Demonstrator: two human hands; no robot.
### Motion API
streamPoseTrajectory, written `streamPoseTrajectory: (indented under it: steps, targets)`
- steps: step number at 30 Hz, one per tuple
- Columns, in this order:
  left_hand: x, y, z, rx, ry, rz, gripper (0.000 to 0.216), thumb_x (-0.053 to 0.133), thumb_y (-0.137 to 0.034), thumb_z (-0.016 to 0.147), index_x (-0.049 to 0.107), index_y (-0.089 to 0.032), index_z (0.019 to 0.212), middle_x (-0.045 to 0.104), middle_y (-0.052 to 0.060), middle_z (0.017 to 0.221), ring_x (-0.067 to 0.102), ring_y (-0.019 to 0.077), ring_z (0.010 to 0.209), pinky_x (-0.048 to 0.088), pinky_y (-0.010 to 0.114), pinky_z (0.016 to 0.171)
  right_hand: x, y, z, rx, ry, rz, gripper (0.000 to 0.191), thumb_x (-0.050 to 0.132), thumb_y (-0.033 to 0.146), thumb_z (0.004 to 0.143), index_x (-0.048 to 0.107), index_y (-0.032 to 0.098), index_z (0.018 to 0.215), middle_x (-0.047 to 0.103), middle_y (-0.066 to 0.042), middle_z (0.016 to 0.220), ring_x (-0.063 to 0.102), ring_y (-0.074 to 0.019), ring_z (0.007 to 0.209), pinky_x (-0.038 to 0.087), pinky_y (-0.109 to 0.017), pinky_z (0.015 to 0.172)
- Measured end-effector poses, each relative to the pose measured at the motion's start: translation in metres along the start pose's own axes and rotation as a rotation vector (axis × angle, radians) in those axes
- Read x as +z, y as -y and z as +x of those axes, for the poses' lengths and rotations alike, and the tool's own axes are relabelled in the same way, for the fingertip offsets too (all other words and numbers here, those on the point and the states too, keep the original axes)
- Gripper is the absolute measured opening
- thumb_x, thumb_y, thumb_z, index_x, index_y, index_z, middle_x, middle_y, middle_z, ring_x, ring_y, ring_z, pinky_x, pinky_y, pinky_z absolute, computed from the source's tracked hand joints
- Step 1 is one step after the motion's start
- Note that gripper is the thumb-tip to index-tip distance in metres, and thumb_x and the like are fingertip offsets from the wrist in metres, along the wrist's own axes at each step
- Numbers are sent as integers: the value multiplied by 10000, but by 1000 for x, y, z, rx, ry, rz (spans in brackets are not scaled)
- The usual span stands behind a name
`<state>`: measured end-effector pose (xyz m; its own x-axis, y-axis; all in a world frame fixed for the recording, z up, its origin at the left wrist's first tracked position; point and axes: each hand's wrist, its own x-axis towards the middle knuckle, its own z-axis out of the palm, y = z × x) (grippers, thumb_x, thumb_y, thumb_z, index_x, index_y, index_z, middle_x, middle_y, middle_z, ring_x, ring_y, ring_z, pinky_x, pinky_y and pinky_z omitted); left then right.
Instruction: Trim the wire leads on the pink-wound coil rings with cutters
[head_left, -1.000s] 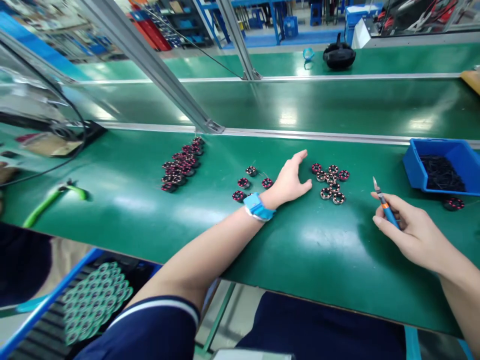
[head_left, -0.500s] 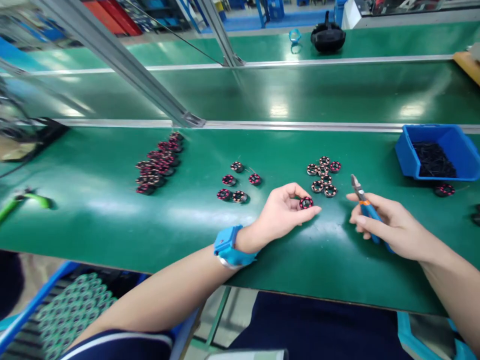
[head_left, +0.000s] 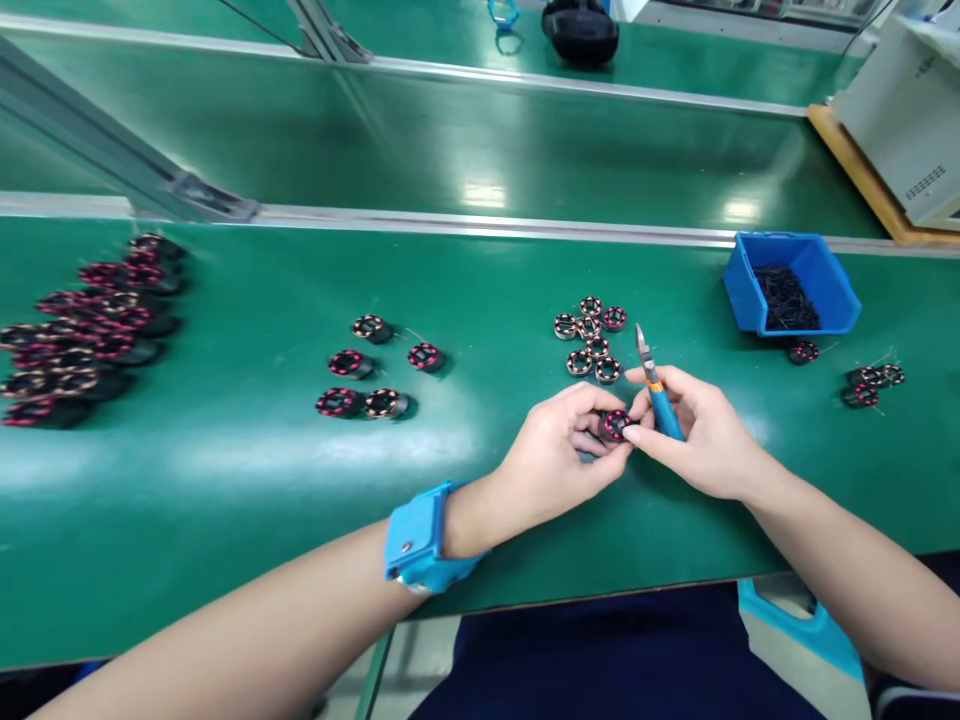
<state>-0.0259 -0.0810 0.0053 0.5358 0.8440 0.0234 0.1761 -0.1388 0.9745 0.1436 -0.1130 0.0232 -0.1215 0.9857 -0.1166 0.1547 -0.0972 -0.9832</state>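
Between the fingers of my left hand (head_left: 566, 450) is a small ring-shaped wound coil (head_left: 615, 426), black with reddish windings. My right hand (head_left: 697, 430) is wrapped round blue-handled side cutters (head_left: 661, 405), their jaws pointing up and away from me. Its thumb and fingertip also touch the right side of the coil. A blue strap (head_left: 420, 540) circles my left wrist. Just beyond my hands lies a cluster of similar coils (head_left: 589, 328), mostly copper-coloured.
Several loose coils (head_left: 384, 403) stand left of my hands, and a larger heap of them (head_left: 82, 330) lies far left. At right is a blue bin (head_left: 825, 290) of thin black pieces, with more coils (head_left: 861, 394) near it. A metal rail (head_left: 465, 226) runs along the back.
My right hand has come leftward with the side cutters and now touches the coil in my left hand. The camera view has turned right and downward.
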Motion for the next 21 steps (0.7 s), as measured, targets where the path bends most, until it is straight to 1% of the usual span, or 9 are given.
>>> streamPoseTrajectory:
  steps: [2,5,7,11,12,14,17,19,21]
  targets:
    - [-1,-3,-3,-17,14,-45,167,635,-197,763,573,-125,899,609,33,810,612,101,633,524,193,529,1,0,1,-14,-11,17,420,670,205,733,517,177,1124,597,1,800,584,-128,679,515,-296,678]
    - [-2,-2,-5,-23,16,-68,153,662,-197,750,557,-132,840,606,18,773,619,103,639,534,202,558,0,-1,4,-40,-33,-21,365,653,212,759,521,181,1098,575,15,766,557,-115,649,486,-266,620]
    - [-3,-1,-6,-32,61,-83,160,677,-188,737,558,-136,830,616,17,776,624,108,653,542,216,585,-5,-2,7,-49,-48,-17,330,653,244,776,521,187,1073,549,29,742,526,-102,615,463,-251,584]
    - [-4,0,-9,-100,140,-126,179,699,-191,721,558,-140,819,630,18,768,619,105,645,529,215,582,-20,-2,12,20,-136,104,413,692,345,756,490,197,1084,522,40,750,506,-99,591,478,-263,566]
    - [-4,-1,-10,-123,142,-142,190,707,-195,716,554,-140,816,631,18,763,618,104,641,524,211,576,-22,-1,12,40,-127,107,431,695,342,754,488,195,1102,533,32,771,511,-103,602,485,-271,577]
    - [-4,-2,-10,-160,139,-184,213,718,-201,707,543,-142,813,631,15,752,616,100,635,517,205,572,-22,3,8,47,-34,64,450,696,291,750,493,186,1138,573,0,841,547,-120,670,498,-294,644]
    - [-4,-3,-10,-170,152,-222,206,708,-190,714,533,-148,814,609,-10,707,597,85,603,497,187,550,-12,7,1,-19,106,-90,378,649,194,774,509,188,1125,589,-14,870,572,-136,753,481,-309,737]
    - [-5,-4,-10,-150,192,-196,185,700,-179,722,542,-148,813,606,-11,711,601,89,618,504,194,568,-7,8,0,-59,88,-156,295,595,174,808,510,193,1089,562,7,810,545,-121,698,467,-289,694]
    - [-5,-5,-10,-140,235,-157,174,700,-176,726,557,-146,819,623,4,749,620,102,656,524,215,606,-9,6,3,-70,5,-142,256,582,199,823,503,190,1066,537,24,765,504,-102,618,452,-265,616]
